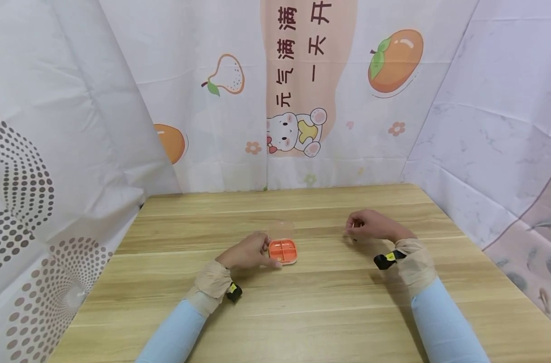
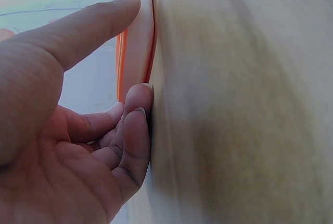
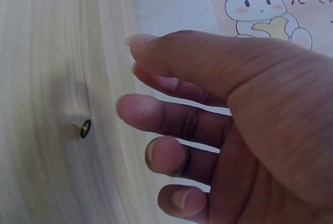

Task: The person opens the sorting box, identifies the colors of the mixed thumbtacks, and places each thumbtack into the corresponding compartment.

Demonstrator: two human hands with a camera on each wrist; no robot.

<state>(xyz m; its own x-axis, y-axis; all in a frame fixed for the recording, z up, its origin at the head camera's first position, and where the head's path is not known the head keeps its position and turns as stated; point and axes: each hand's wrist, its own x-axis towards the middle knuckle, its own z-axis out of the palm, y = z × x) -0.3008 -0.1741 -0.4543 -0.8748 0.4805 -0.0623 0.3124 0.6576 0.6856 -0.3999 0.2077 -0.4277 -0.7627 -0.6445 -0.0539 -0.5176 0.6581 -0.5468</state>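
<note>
A small pill box (image 1: pixel 289 244) with an orange insert of several compartments and a white outer shell lies on the table. Its clear lid (image 1: pixel 281 230) is flipped back, away from me. Something tiny and pale shows in the near left compartment. My left hand (image 1: pixel 250 252) holds the box at its left side, thumb along the near edge, fingers curled at the far left corner. To the right, my right hand (image 1: pixel 371 225) hovers over the table, its fingers loosely bent and nothing between them. Below its fingertips lies a small black ring (image 3: pixel 86 128) beside a tiny gold-coloured bit.
The wood-grain table (image 1: pixel 275 312) reaches back to a printed curtain (image 1: pixel 239 121) with fruit and a cartoon bunny. Hanging sheets close off the left and right sides. Each wrist carries a small black camera (image 1: pixel 384 260).
</note>
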